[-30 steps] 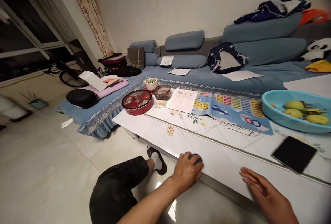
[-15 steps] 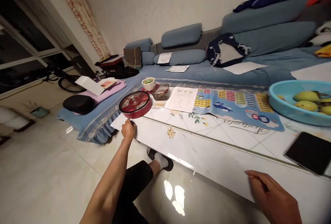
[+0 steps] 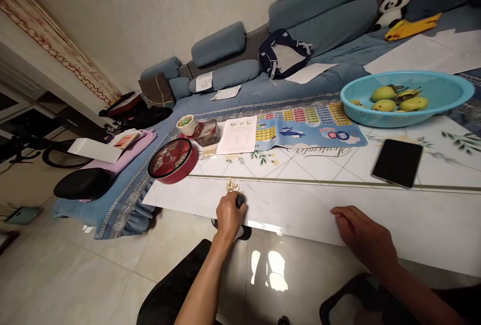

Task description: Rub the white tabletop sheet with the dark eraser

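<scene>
My left hand (image 3: 228, 213) is closed around a small black object (image 3: 240, 200), mostly covered by the fingers. It is low over the near edge of the table (image 3: 293, 205), just in front of a little heap of pale, shell-like pieces (image 3: 232, 185). At the table's front edge on the right is my right hand (image 3: 364, 237), its fingers curled together. Whatever those fingers may hold is hidden. A round red snack box (image 3: 173, 167) with a see-through, dark-rimmed lid stands left of my left hand.
Behind the heap are a brown transparent container (image 3: 208, 133), a cream cup (image 3: 187, 124), a printed sheet (image 3: 237, 137) and a blue chart (image 3: 300, 134). A black tablet (image 3: 397, 162) lies at right, near a blue basket (image 3: 406, 117) of yellow-green fruit. A blue sofa (image 3: 225, 73) runs behind.
My left hand has moved right, from beside the red box to the heap of pale pieces, with the black object in it. The view has turned right; my right hand remains curled.
</scene>
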`<state>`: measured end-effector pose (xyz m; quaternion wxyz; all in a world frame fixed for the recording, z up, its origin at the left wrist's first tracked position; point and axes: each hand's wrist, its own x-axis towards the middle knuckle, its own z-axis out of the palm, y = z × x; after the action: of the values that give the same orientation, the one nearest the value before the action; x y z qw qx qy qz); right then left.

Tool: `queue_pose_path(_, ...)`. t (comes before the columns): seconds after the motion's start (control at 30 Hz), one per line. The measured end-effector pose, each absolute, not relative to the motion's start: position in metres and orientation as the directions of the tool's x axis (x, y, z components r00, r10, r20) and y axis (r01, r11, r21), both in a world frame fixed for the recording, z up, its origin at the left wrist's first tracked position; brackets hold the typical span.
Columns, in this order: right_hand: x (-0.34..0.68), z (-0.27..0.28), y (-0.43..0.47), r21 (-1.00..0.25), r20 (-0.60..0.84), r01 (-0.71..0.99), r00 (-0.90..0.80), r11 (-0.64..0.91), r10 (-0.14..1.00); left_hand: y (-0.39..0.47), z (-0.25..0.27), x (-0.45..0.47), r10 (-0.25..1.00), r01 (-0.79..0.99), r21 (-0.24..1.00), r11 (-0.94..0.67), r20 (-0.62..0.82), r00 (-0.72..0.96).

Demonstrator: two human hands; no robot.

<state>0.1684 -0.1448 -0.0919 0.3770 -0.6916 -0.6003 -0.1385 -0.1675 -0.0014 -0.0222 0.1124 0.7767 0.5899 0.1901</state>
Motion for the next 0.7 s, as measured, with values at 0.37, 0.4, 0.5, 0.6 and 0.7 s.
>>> queue_pose_path(0.37, 0.165, -0.09, -0.146, -0.377, 0.633, 0.926, 0.26, -0.003, 0.729, 0.041, -0.008, -0.194, 0.991, 0.966, 0.259, -0.022, 0.135, -0.013)
queue_pose_path(0.4, 0.165, -0.091, -0.146, -0.377, 0.632, 0.926, 0.261, -0.004, 0.73, 0.037, -0.011, -0.179, 0.99, 0.958, 0.279, -0.064, 0.14, 0.025)
queue_pose_path(0.5, 0.166, -0.09, -0.145, -0.38, 0.626, 0.925, 0.254, 0.003, 0.737, 0.021, -0.019, -0.14, 0.978, 0.872, 0.447, -0.201, 0.136, 0.155)
queue_pose_path(0.6, 0.167, -0.088, -0.146, -0.38, 0.617, 0.925, 0.242, 0.015, 0.749, 0.026, -0.014, -0.144, 0.976, 0.772, 0.597, -0.22, 0.136, 0.173)
queue_pose_path(0.7, 0.167, -0.087, -0.146, -0.385, 0.616, 0.923, 0.241, 0.019, 0.75, 0.058, 0.0, -0.181, 0.989, 0.858, 0.506, -0.082, 0.146, 0.008)
